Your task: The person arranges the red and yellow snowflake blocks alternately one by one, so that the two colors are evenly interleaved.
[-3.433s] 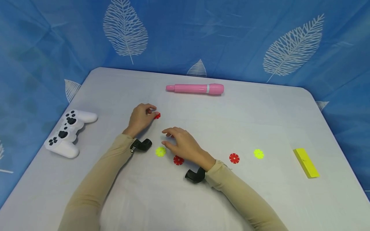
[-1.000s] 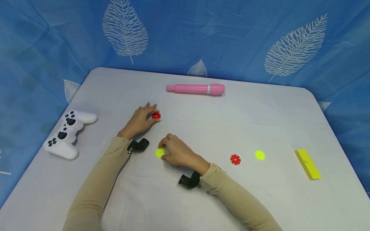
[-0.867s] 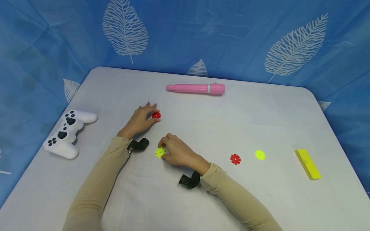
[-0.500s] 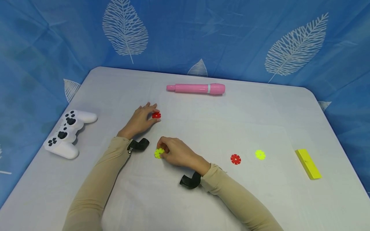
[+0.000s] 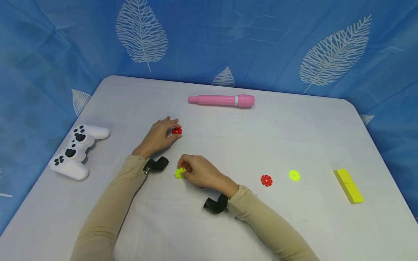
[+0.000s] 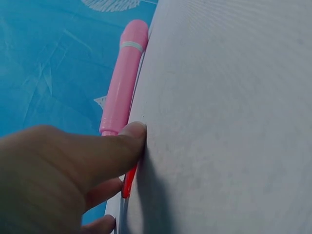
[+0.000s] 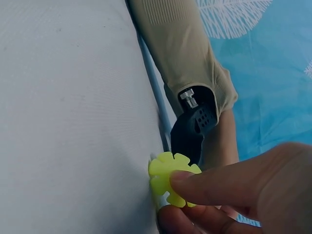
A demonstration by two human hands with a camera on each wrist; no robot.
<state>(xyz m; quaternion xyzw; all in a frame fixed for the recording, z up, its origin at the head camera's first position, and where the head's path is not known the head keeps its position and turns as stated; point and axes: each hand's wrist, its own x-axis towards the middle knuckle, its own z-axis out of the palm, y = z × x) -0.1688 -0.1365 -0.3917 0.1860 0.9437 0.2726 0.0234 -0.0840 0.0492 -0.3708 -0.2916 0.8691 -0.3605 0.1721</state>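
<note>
My left hand (image 5: pixel 158 136) holds a red notched disc (image 5: pixel 176 131), a flower-shaped interlocking piece, by its edges between thumb and fingers. In the left wrist view that red piece shows edge-on below the thumb. Nearer the front, my right hand (image 5: pixel 204 172) pinches a yellow-green notched disc (image 5: pixel 179 173). The right wrist view shows this yellow-green disc tilted up from the cloth, the thumb pressed on its face. To the right lie another red disc (image 5: pixel 266 180) and another yellow-green disc (image 5: pixel 294 175), both flat. A further red disc is almost wholly hidden beneath my right hand.
A white game controller (image 5: pixel 78 150) lies at the left edge of the white table (image 5: pixel 235 145). Along the back is a pink microphone (image 5: pixel 221 100). A yellow block (image 5: pixel 348 186) sits far right. Blue leaf-print cloth (image 5: pixel 261 43) hangs behind.
My right hand has come down to the yellow-green disc, taken hold of it and tilted it. The left hand has spread its fingers around the red disc's edges, then stayed nearly still.
</note>
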